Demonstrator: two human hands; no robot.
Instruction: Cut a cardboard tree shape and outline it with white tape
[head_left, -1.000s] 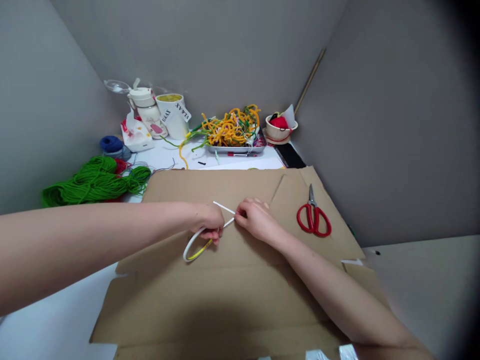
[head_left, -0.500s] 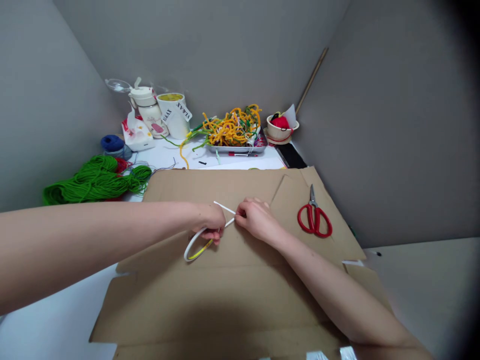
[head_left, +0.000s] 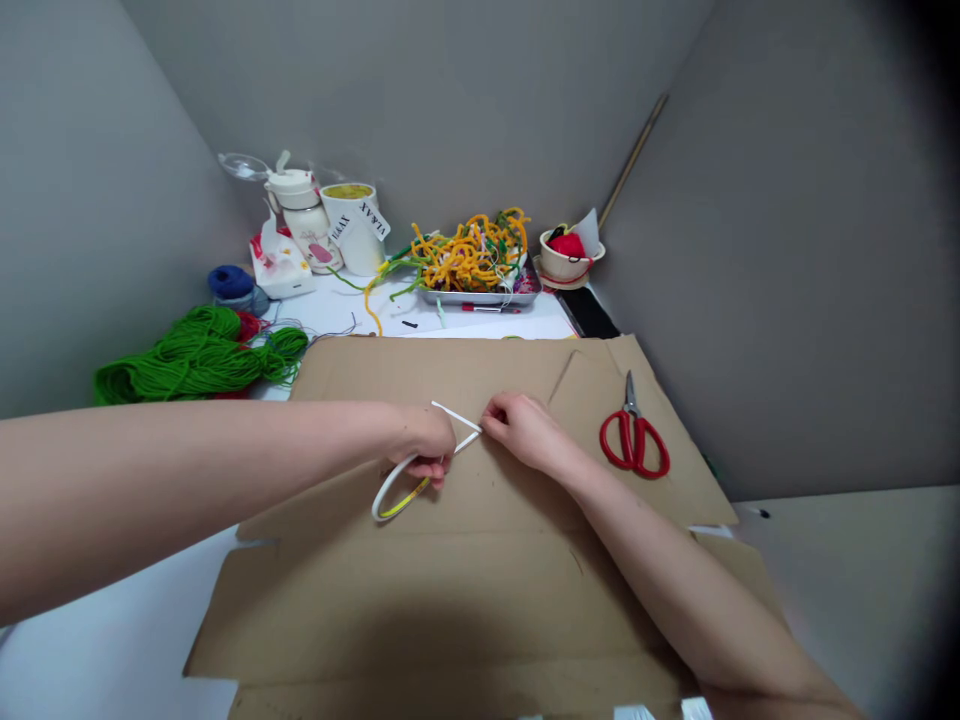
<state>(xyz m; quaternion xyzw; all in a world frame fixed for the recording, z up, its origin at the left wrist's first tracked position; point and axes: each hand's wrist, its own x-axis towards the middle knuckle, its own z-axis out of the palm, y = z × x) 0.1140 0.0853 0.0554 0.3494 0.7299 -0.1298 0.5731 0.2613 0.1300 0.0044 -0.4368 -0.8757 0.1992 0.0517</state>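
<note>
Over the cardboard sheet (head_left: 442, 580), my left hand (head_left: 431, 440) is closed round a white strip (head_left: 384, 492) that curves into a loop below the fingers, with yellow on its inner side. From this hand a thin white length runs right to a sharp bend, then back up-left to a free end. My right hand (head_left: 514, 425) pinches the strip at that bend with thumb and forefinger. Red-handled scissors (head_left: 634, 440) lie on the cardboard, right of my right hand, tips pointing away.
Green cord (head_left: 187, 360) and blue yarn (head_left: 231, 283) lie at the left. Behind the cardboard stand a tissue box (head_left: 281, 265), a bottle (head_left: 307, 225), a white cup (head_left: 356, 240), a tray of orange yarn (head_left: 469, 260), a bowl (head_left: 566, 262) and a black phone (head_left: 589, 313).
The view has shifted slightly. My right hand has drawn a little away from my left, and more of the white strip shows between them.
</note>
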